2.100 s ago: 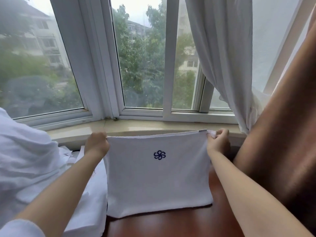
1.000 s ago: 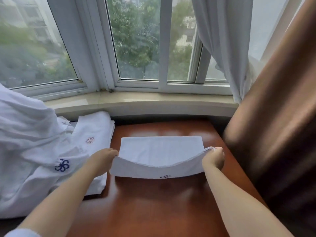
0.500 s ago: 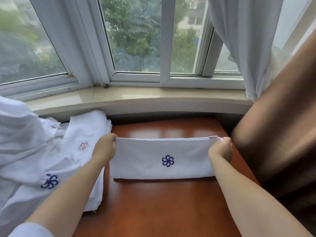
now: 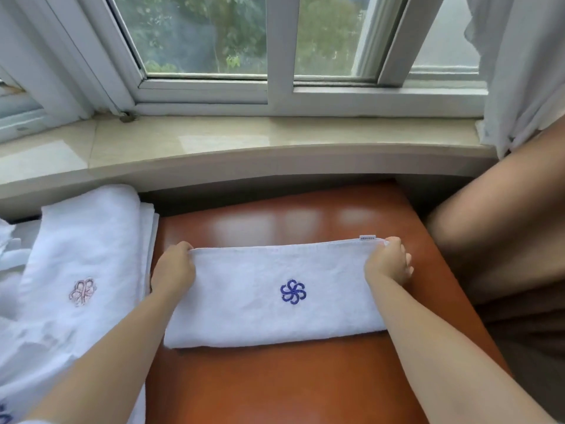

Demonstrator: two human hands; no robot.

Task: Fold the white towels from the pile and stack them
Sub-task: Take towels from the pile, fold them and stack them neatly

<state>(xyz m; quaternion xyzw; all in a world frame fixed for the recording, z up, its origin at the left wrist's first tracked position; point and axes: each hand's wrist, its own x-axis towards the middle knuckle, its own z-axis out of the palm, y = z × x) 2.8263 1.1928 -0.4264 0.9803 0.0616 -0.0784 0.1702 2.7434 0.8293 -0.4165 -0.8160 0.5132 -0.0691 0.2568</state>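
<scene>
A white towel (image 4: 260, 313) with a blue flower emblem lies folded into a long band on the reddish wooden table (image 4: 275, 387). My left hand (image 4: 172, 270) pinches its far left corner. At the far right corner, beside a small label, my right hand (image 4: 388, 264) pinches the far edge. To the left a pile of white towels (image 4: 76, 258) lies loose, its top one bearing a pale pink emblem.
A pale stone windowsill (image 4: 244, 142) runs behind the table under the window frames. A white curtain (image 4: 519, 62) hangs at the right. A brown padded chair back (image 4: 504, 234) stands against the table's right side.
The towel hung upright from both hands two seconds ago. It came down onto the table, the far edge was brought over, and it now lies flat as a folded band with the emblem up.
</scene>
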